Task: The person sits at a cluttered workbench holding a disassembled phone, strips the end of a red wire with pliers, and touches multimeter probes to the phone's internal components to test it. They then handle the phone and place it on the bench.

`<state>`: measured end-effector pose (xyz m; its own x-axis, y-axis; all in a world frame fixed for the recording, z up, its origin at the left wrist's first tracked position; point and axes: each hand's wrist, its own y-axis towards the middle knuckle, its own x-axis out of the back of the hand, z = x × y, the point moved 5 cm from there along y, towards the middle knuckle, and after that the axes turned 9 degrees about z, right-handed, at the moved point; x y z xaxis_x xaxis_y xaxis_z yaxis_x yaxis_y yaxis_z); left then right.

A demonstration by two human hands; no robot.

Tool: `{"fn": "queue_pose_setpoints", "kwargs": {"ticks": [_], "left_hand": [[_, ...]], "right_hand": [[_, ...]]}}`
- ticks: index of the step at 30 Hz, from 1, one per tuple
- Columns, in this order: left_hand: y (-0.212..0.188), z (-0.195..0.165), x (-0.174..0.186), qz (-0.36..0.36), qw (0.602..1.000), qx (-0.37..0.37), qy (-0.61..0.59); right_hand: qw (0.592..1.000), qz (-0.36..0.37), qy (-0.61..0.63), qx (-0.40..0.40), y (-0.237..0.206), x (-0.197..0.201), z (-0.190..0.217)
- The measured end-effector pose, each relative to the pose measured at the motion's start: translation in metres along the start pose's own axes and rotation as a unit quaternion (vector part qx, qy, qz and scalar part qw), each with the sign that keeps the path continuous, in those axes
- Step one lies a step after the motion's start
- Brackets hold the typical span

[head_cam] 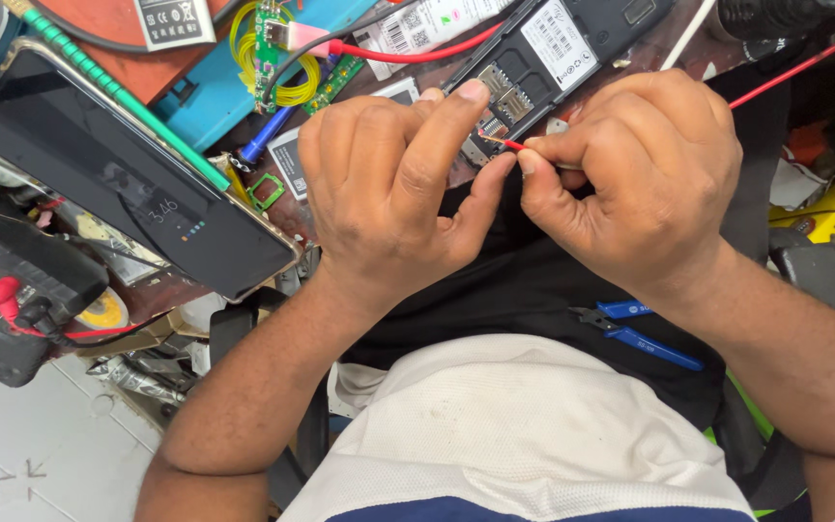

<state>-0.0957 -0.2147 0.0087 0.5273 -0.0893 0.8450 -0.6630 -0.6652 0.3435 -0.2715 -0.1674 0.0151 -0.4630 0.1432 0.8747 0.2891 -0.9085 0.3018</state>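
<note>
Red wire [509, 144]: thin, stripped tip, sat over the opened black phone [543, 53] on the worktop [137, 82]. Right hand [645, 169] fingers pinched it; left hand [388, 179] fingers curled, thumb and forefinger closed at the tip.

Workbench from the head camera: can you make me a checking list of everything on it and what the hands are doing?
Surface: workbench, crowded, partly covered by a red mat.
Job's things: opened black phone, back cover off; thin red wire pinched near its slots.
Clutter: dark smartphone with lit screen, green circuit board, blue cutters on the lap, multimeter.
Fingers: left hand with forefinger on the phone's edge; right hand pinching the wire.
Cables: yellow wire coil, red lead across the bench.
Surroundings: pale tiled floor, lower left.
</note>
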Motion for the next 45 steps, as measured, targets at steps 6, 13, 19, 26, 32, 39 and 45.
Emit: {"fn": "queue_pose_setpoints", "kwargs": {"ticks": [6,13,19,26,32,39,45], "left_hand": [[-0.0009,0.0011,-0.0011,0.002,1.000,-0.002,0.000],[-0.0017,0.0014,-0.0002,0.004,1.000,-0.003,0.007],[-0.0021,0.0014,0.0003,0.006,1.000,-0.001,0.009],[-0.0025,0.0012,0.0000,0.006,1.000,0.002,0.013],[-0.0027,0.0015,0.0007,0.006,1.000,0.002,0.013],[-0.0021,0.0010,0.0003,0.007,1.000,0.001,0.012],[-0.0019,0.0015,0.0007,0.007,1.000,0.000,0.013]], "right_hand": [[1.000,0.001,0.000,0.001,-0.0014,-0.0016,-0.0016],[1.000,-0.005,-0.007,0.008,-0.0017,-0.0029,-0.0005],[1.000,-0.007,-0.003,0.010,-0.0012,-0.0033,-0.0008],[1.000,-0.008,0.000,0.011,-0.0002,-0.0028,0.0012],[1.000,-0.014,-0.007,0.016,0.0018,-0.0030,0.0029],[1.000,-0.015,-0.008,0.016,0.0021,-0.0026,0.0030],[1.000,-0.013,-0.015,0.016,0.0022,-0.0026,0.0035]]}}
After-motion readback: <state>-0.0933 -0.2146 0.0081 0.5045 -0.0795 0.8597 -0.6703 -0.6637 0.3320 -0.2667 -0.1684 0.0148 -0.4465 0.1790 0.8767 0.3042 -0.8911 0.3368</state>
